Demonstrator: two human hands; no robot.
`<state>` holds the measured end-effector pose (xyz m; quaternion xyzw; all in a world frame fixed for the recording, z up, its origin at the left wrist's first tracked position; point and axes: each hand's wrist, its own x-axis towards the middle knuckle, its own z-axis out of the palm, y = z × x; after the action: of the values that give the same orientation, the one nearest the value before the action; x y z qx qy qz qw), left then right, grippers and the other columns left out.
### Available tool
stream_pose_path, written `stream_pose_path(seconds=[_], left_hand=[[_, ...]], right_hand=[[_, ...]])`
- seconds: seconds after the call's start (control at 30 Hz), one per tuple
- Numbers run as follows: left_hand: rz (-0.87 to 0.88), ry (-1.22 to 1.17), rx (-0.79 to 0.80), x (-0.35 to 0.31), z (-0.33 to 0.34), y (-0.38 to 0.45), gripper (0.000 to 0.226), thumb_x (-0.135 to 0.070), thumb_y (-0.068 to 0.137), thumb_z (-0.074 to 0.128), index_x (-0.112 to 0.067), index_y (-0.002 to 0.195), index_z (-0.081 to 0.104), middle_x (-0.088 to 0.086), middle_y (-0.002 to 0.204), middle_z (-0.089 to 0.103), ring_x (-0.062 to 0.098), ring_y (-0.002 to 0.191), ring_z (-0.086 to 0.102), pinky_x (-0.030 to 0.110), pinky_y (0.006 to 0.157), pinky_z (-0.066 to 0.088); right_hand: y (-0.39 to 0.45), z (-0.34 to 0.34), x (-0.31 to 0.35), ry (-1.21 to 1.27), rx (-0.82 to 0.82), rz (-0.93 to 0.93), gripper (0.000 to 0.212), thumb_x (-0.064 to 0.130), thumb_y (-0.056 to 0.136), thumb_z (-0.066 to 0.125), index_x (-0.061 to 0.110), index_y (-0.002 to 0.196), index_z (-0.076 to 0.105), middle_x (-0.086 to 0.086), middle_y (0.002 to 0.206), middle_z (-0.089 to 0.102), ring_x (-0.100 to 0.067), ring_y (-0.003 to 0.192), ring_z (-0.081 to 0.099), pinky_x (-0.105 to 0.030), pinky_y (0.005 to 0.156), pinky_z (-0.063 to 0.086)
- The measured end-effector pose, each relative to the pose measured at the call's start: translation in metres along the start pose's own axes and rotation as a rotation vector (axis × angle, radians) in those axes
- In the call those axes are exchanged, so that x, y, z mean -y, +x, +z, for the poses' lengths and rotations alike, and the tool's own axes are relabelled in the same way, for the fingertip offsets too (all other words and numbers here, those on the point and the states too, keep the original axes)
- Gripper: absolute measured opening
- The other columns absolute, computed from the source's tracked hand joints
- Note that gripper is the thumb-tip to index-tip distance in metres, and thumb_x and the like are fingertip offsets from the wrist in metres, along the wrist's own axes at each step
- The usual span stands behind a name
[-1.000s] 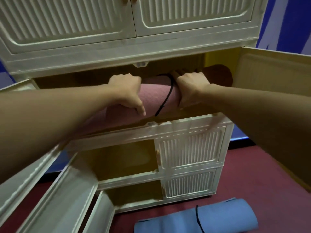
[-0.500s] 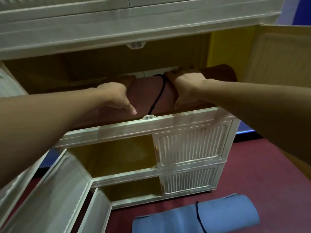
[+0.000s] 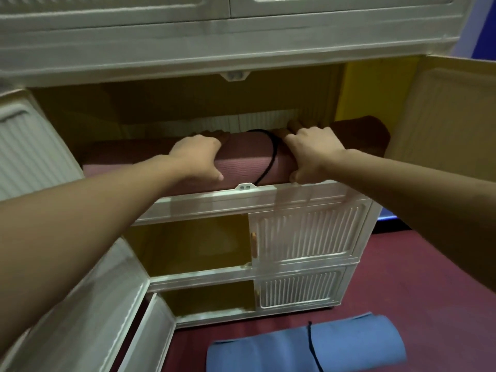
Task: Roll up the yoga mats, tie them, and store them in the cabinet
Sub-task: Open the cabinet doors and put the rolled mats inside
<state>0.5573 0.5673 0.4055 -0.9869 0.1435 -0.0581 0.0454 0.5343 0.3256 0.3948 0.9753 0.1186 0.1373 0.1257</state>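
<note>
A rolled pink foam yoga mat (image 3: 241,162) lies lengthwise in the open middle compartment of the tall cream plastic cabinet (image 3: 241,57), just behind the compartment's front ledge. A thin black cord (image 3: 271,157) circles the roll near its middle. The left hand (image 3: 197,157) rests on top of the roll left of the cord, the right hand (image 3: 308,154) right of it. Two more compartments sit below. On the floor (image 3: 416,277) before the cabinet lies a rolled blue foam yoga mat (image 3: 268,350), tied with its own black cord (image 3: 312,347).
</note>
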Motion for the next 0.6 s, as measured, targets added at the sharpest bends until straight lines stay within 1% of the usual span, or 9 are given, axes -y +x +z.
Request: stream_pose_path(seconds=[0.1, 0.17, 0.2, 0.23, 0.3, 0.37, 0.4, 0.47, 0.6], left_hand=[[-0.043, -0.008, -0.062, -0.009, 0.012, -0.004, 0.037, -0.029, 0.084, 0.074, -0.017, 0.114, 0.057, 0.006, 0.108, 0.063, 0.029, 0.096, 0.061, 0.037, 0.076, 0.050], [-0.058, 0.039, -0.045, -0.019, 0.012, -0.005, 0.037, -0.023, 0.086, 0.068, -0.015, 0.120, 0.056, 0.008, 0.114, 0.063, 0.031, 0.101, 0.062, 0.037, 0.077, 0.050], [-0.062, 0.066, -0.026, -0.025, 0.010, -0.009, 0.040, -0.023, 0.087, 0.067, -0.014, 0.124, 0.055, 0.009, 0.118, 0.063, 0.031, 0.105, 0.062, 0.039, 0.081, 0.050], [-0.063, 0.095, -0.018, -0.031, 0.008, -0.013, 0.044, -0.025, 0.088, 0.067, -0.014, 0.128, 0.053, 0.010, 0.123, 0.061, 0.032, 0.110, 0.061, 0.041, 0.087, 0.048], [-0.042, 0.124, -0.016, -0.042, 0.003, -0.023, 0.057, -0.030, 0.089, 0.068, -0.013, 0.139, 0.047, 0.011, 0.136, 0.055, 0.032, 0.124, 0.054, 0.044, 0.105, 0.040], [-0.005, 0.132, -0.038, -0.051, -0.005, -0.036, 0.068, -0.035, 0.090, 0.068, -0.014, 0.148, 0.040, 0.009, 0.152, 0.044, 0.030, 0.141, 0.040, 0.049, 0.122, 0.024], [0.008, 0.131, -0.040, -0.055, -0.011, -0.044, 0.071, -0.037, 0.091, 0.067, -0.014, 0.152, 0.038, 0.008, 0.158, 0.037, 0.029, 0.148, 0.030, 0.051, 0.125, 0.016], [0.001, 0.100, -0.048, -0.058, -0.029, -0.063, 0.071, -0.038, 0.093, 0.063, -0.014, 0.153, 0.037, 0.006, 0.163, 0.030, 0.028, 0.155, 0.018, 0.053, 0.127, 0.009], [-0.090, 0.089, -0.072, -0.049, -0.064, -0.124, 0.061, -0.037, 0.091, 0.061, -0.014, 0.146, 0.046, 0.009, 0.157, 0.042, 0.030, 0.154, 0.020, 0.058, 0.125, 0.009]], right_hand=[[-0.005, 0.007, 0.009, -0.018, -0.007, 0.047, 0.077, 0.046, 0.070, 0.078, 0.021, 0.136, 0.047, -0.007, 0.118, 0.058, -0.032, 0.110, 0.056, -0.043, 0.089, 0.041], [-0.002, 0.006, 0.014, -0.049, 0.041, 0.052, 0.074, 0.044, 0.073, 0.078, 0.020, 0.135, 0.046, -0.007, 0.122, 0.056, -0.032, 0.114, 0.054, -0.045, 0.094, 0.041], [-0.004, 0.003, 0.017, -0.062, 0.076, 0.045, 0.073, 0.043, 0.075, 0.079, 0.020, 0.135, 0.045, -0.007, 0.125, 0.055, -0.032, 0.116, 0.054, -0.044, 0.095, 0.041], [-0.006, -0.002, 0.019, -0.075, 0.101, 0.040, 0.072, 0.041, 0.077, 0.078, 0.019, 0.136, 0.044, -0.007, 0.128, 0.053, -0.032, 0.119, 0.052, -0.044, 0.096, 0.041], [-0.015, -0.016, 0.022, -0.106, 0.116, 0.015, 0.074, 0.036, 0.080, 0.075, 0.019, 0.141, 0.038, -0.008, 0.134, 0.047, -0.031, 0.123, 0.050, -0.042, 0.098, 0.041], [-0.030, -0.034, 0.021, -0.126, 0.085, -0.009, 0.073, 0.032, 0.081, 0.073, 0.019, 0.143, 0.037, -0.007, 0.135, 0.046, -0.030, 0.124, 0.049, -0.041, 0.098, 0.041], [-0.038, -0.043, 0.020, -0.133, 0.063, -0.018, 0.068, 0.031, 0.082, 0.072, 0.020, 0.141, 0.040, -0.006, 0.134, 0.048, -0.029, 0.123, 0.050, -0.041, 0.098, 0.041], [-0.057, -0.064, 0.016, -0.168, 0.032, -0.022, 0.057, 0.029, 0.084, 0.070, 0.020, 0.135, 0.046, -0.005, 0.131, 0.052, -0.027, 0.122, 0.050, -0.039, 0.098, 0.041], [-0.102, -0.105, 0.005, -0.268, -0.052, -0.014, 0.041, 0.035, 0.087, 0.065, 0.021, 0.125, 0.057, -0.004, 0.128, 0.055, -0.027, 0.124, 0.045, -0.039, 0.098, 0.040]])
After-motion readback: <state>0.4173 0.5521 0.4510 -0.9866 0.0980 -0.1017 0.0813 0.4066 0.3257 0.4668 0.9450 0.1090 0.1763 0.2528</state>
